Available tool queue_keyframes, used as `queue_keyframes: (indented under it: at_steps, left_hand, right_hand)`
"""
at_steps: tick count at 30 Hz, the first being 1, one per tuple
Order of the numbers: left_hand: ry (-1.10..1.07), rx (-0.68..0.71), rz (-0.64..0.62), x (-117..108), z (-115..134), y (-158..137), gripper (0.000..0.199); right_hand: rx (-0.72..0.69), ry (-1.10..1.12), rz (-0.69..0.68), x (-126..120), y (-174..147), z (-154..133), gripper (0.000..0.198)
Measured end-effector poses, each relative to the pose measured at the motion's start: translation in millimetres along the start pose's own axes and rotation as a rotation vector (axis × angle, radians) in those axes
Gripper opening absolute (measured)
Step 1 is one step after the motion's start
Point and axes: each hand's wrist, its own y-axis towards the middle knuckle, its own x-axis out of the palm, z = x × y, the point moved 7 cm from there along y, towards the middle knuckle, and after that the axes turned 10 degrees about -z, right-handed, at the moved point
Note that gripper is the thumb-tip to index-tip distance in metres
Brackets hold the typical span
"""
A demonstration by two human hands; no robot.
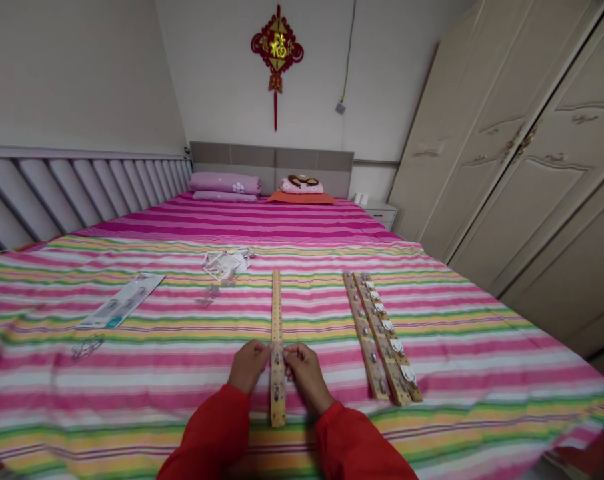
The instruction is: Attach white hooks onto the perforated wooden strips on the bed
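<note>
A long wooden strip (276, 313) with rows of small holes lies lengthwise in front of me on the striped bedspread. Two metal hooks on clear square backings sit on its near part: the upper adhesive hook (277, 358) and the lower hook (277, 391). My left hand (249, 367) is closed at the left edge of the upper hook's backing. From the right side, my right hand (306, 375) pinches at the same backing, thumb and forefinger together. The fingertips partly hide its edges.
Several wooden strips (366, 330) bearing metal and white hooks lie to the right. Left are a flat hook package (125, 300), thin wire loops (88, 346), clear hook pieces (211, 293) and a pile of white hooks (227, 263). Pillows (225, 185) rest by the headboard; a wardrobe (522, 153) stands right.
</note>
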Motion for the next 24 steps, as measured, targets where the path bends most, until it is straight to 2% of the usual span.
queue_keyframes:
  at_steps: [3,9,17,24]
  left_hand:
    - [0.221,0.009,0.034,-5.6,9.3,11.1,0.033]
    - [0.422,-0.08,-0.026,0.7,10.1,21.1,0.036]
    - [0.505,-0.116,-0.122,4.9,9.0,24.5,0.035]
    - [0.479,-0.029,-0.171,9.7,-0.2,37.8,0.035]
  right_hand:
    - [0.022,-0.004,-0.011,0.0,-0.8,-1.3,0.028]
    - [0.065,-0.023,-0.009,1.1,3.0,4.0,0.03]
    - [0.093,-0.085,0.05,-2.3,16.8,17.5,0.027]
    - [0.084,-0.092,0.026,-4.9,22.1,23.5,0.025]
